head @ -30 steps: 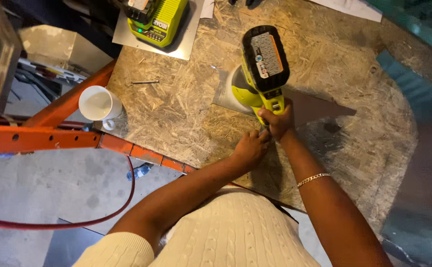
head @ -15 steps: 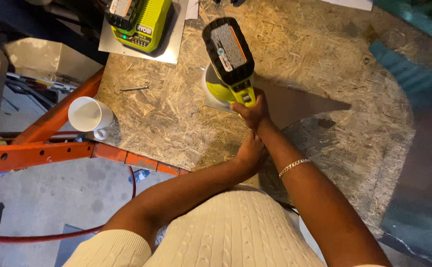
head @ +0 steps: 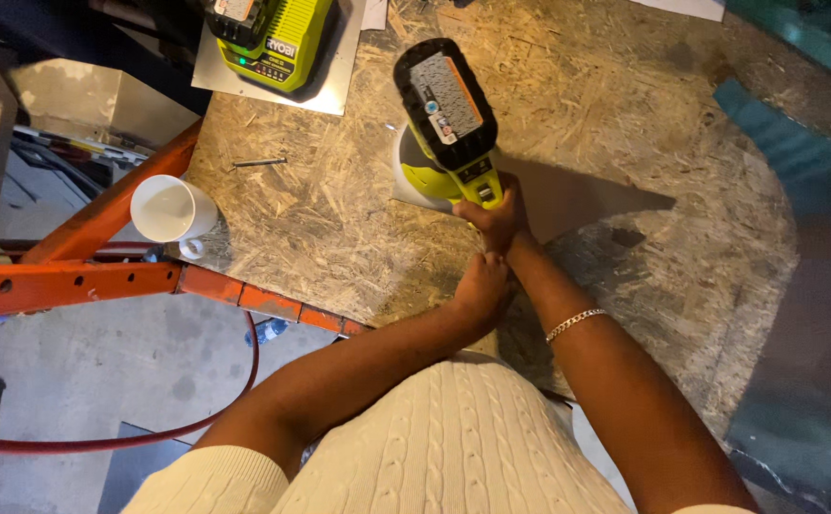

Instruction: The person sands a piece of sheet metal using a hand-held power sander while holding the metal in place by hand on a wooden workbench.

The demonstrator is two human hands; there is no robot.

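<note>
Near the middle of the chipboard bench (head: 339, 228), the right hand (head: 497, 217) grips the lime-green cordless tool (head: 449, 119), now shifted left over the grey metal sheet (head: 577, 195), while the left hand (head: 485, 286) has moved to clasp the right wrist, steadying it.

Right hand (head: 497, 217) grips a yellow-green power tool (head: 446, 119) on the chipboard bench (head: 339, 228).

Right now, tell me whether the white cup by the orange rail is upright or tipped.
Upright: the white cup stands on the board's edge with its round mouth facing up. Contents cannot be told.
</note>
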